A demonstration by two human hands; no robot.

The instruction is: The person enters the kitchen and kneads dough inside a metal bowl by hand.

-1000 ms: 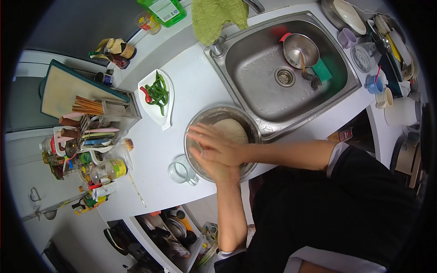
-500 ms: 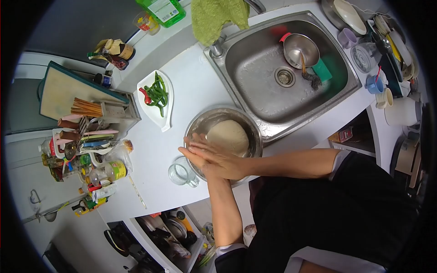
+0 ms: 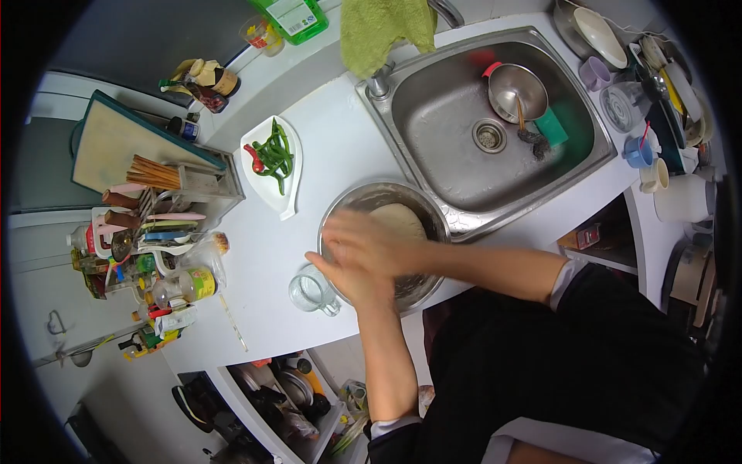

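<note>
A metal bowl (image 3: 431,203) stands on the counter with a pale ball of dough (image 3: 400,220) in it. Over the bowl's near-left side, my left hand (image 3: 357,280) is held up with its thumb stretched out and apart. My right hand (image 3: 363,241) lies against it, palm toward palm, its fingers extended and smeared by motion. Nothing shows in either hand, though the space between the palms is hidden. Just left of the bowl is a clear glass mug (image 3: 311,291). Part of the dough is covered by my right hand.
A white plate (image 3: 272,193) of green and red chili peppers (image 3: 277,157) sits beyond the bowl. The steel sink (image 3: 440,139) holds a small metal pot (image 3: 516,91). Bottles, chopsticks (image 3: 154,172) and a cutting board (image 3: 127,147) crowd the left; dishes and cups line the right.
My right hand has slid along my left palm and is now blurred. The whole view has shifted slightly. The dough and bowl stay in place.
</note>
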